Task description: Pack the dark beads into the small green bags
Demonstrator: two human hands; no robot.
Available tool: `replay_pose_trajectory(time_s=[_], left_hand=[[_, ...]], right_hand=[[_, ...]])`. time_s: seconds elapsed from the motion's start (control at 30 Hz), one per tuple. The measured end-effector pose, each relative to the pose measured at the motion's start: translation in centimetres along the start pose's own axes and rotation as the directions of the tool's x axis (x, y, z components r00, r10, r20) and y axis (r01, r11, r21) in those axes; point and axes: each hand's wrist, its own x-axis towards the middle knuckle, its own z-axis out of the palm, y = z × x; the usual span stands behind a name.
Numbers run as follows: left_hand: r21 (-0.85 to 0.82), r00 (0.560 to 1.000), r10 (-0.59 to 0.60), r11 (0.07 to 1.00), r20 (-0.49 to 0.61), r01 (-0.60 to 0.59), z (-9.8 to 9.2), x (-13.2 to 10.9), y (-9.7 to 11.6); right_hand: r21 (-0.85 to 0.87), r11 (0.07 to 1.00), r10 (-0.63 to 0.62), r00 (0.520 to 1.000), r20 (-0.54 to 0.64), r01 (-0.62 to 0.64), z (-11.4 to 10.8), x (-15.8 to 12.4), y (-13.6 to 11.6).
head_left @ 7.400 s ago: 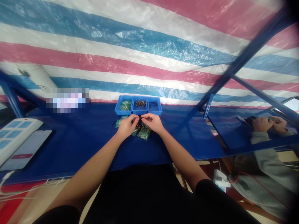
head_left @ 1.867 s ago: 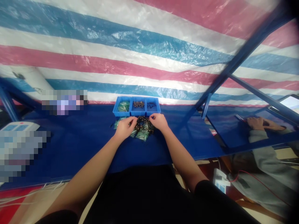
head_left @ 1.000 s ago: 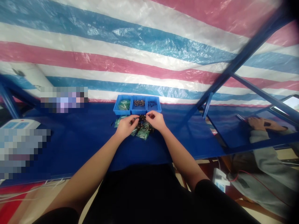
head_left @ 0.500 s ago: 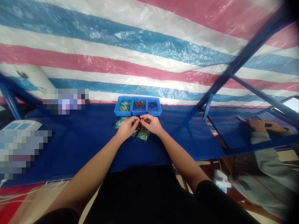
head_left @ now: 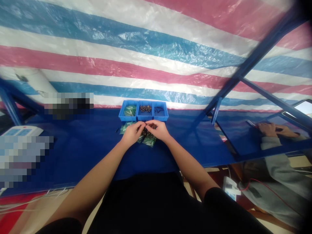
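Note:
My left hand (head_left: 131, 132) and my right hand (head_left: 158, 129) meet fingertip to fingertip over a small pile of dark parts and green packets (head_left: 149, 139) on the blue table (head_left: 80, 146). Both hands pinch something tiny between thumb and fingers; it is too small to name. Just behind the hands stand three joined blue bins: the left bin (head_left: 128, 110) holds green pieces, the middle bin (head_left: 145, 109) dark brownish parts, the right bin (head_left: 160, 110) black pieces.
A white device (head_left: 18, 130) lies at the table's left edge above a blurred patch. A striped tarp (head_left: 146, 58) hangs behind. Blue frame bars (head_left: 246, 68) slant on the right, where another person's hands (head_left: 270, 129) rest on a neighbouring table. Cables (head_left: 26, 201) lie below left.
My right hand had reached out towards the pile and bins, then came back to meet the left hand; both now pinch together. The neighbour's hands have shifted slightly.

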Motion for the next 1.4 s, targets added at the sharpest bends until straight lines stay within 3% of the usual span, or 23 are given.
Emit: replay_pose_trajectory(time_s=[0.83,1.4], left_hand=[[-0.005,0.999,-0.015,1.0,-0.041,0.015,0.08,-0.06,-0.12],[0.023,0.998,-0.025,0.999,-0.052,0.027,-0.1,-0.06,0.25]], right_hand=[[-0.01,1.0,0.007,0.998,-0.058,-0.008,-0.17,0.05,-0.38],[0.001,1.0,0.003,1.0,-0.02,-0.003,0.05,0.08,-0.03]])
